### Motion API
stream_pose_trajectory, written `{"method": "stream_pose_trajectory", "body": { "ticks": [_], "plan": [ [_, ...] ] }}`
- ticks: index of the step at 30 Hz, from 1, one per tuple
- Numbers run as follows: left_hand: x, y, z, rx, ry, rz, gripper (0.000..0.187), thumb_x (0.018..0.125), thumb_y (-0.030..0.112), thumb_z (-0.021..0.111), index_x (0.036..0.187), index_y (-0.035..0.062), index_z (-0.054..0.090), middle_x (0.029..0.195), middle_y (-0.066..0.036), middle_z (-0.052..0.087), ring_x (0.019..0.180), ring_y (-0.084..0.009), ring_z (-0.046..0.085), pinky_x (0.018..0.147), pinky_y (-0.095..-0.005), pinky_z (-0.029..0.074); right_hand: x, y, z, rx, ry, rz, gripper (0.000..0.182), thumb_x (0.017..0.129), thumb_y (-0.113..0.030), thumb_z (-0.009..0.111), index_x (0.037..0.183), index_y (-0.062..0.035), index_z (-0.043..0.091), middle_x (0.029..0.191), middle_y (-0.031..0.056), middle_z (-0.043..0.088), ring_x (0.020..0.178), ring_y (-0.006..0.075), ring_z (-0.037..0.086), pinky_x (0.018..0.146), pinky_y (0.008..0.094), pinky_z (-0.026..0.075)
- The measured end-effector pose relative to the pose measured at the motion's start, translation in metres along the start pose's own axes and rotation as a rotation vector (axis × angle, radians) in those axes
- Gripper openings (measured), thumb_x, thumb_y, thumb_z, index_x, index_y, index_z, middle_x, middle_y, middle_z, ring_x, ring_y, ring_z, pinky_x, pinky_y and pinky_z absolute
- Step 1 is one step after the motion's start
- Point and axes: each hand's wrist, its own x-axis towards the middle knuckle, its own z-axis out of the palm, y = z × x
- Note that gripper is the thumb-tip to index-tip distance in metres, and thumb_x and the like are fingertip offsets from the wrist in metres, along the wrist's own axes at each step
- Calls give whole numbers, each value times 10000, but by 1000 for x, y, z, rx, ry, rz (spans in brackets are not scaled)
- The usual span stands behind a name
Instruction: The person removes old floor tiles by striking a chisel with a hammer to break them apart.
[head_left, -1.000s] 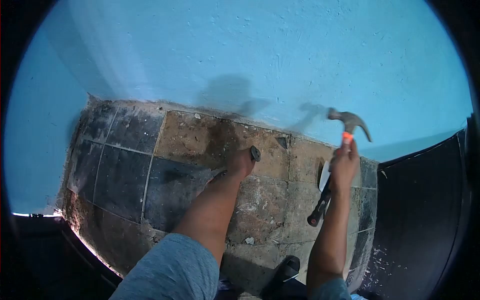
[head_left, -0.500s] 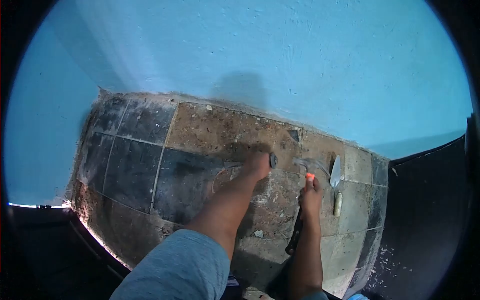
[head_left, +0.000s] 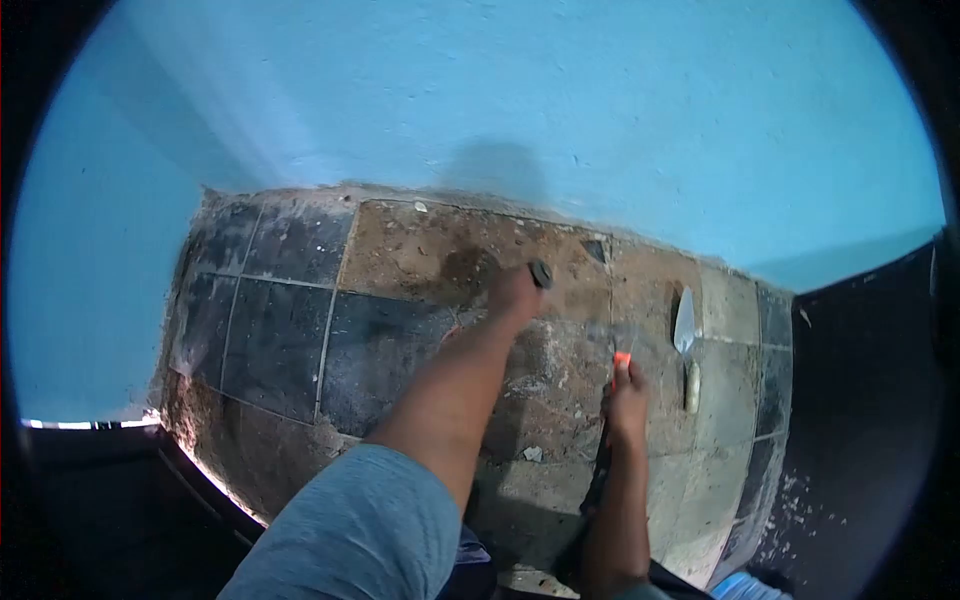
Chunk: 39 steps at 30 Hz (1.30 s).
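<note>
My left hand is closed round a chisel whose dark round end sticks out at the right of the fist. Its blade is hidden by the hand. Lower to the right, my right hand grips a hammer by its orange and black handle. The hammer's head is smeared by motion. Bare brown mortar shows beneath and around my left hand, and a dark tile lies to its left.
A trowel with a pale handle lies on the floor right of the hammer. A blue wall rises beyond the floor. Dark floor tiles are at the left, a black surface at the right. A small dark shard lies near the wall.
My left hand and the chisel have moved up, nearer the wall. The hammer head is now blurred. The view has shifted slightly, so the trowel appears farther right.
</note>
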Motion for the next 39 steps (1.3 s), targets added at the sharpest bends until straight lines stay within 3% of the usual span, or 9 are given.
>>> {"method": "stream_pose_trajectory", "body": {
  "ticks": [9,13,15,20,27,31,33,35,39],
  "plan": [
    [23,-29,-17,3,45,120,295,836,326,745,977,66,757,1018,-222,722,977,-410,680,858,-495,548,27,-157,-5,-76,66,-467,368,1043,-315,553,1155,27,633,705,-4,533,607,77,480,539,288,388],
    [26,-35,-1,18,99,163,314,856,362,717,964,70,762,1014,-227,721,982,-416,678,853,-503,544,53,-146,38,-234,424,-836,382,1049,-313,487,1189,13,627,866,213,699,791,391,684,685,452,513],
    [32,-40,3,25,49,160,318,858,359,715,988,73,758,1027,-227,719,995,-418,675,859,-504,541,37,-139,65,-443,156,-401,387,1036,-314,475,1214,-6,627,1083,304,672,1018,499,634,836,531,510],
    [14,-23,-1,24,74,177,289,866,307,715,1037,76,743,1030,-222,720,998,-424,677,859,-514,541,95,-96,67,-669,-203,-498,424,1023,-390,518,1220,-35,640,1052,301,683,1030,440,665,888,509,506],
    [27,-32,13,44,89,201,281,865,311,721,1013,73,744,1017,-227,720,994,-428,677,863,-516,542,60,-200,4,-280,337,-694,406,1018,-346,507,1002,33,655,977,279,689,931,461,664,806,522,511],
    [16,-22,4,47,81,194,277,863,310,723,1001,72,747,1016,-224,724,998,-422,681,872,-512,545,66,-143,46,-88,477,-583,406,1015,-328,505,1014,51,652,983,298,683,940,468,662,782,520,523],
    [35,-50,28,232,-13,116,264,865,298,717,1011,80,747,1034,-215,725,1008,-411,684,875,-509,547,90,-66,77,-776,-85,-534,406,1011,-323,506,1056,51,655,1030,313,675,985,475,657,814,524,527],
    [34,-74,27,350,-79,89,254,866,280,708,1024,85,744,1063,-207,724,1022,-399,685,884,-502,548,89,-52,63,-708,-303,-372,425,1008,-341,501,1104,40,661,1074,315,671,1038,478,645,885,534,510],
    [-11,-113,-13,401,-172,18,280,868,280,690,1052,73,730,1110,-211,712,1041,-395,680,905,-490,544,58,-4,53,-566,-75,-244,475,1028,-401,482,1114,26,672,1053,315,674,1049,480,638,902,529,497]
  ]
}}
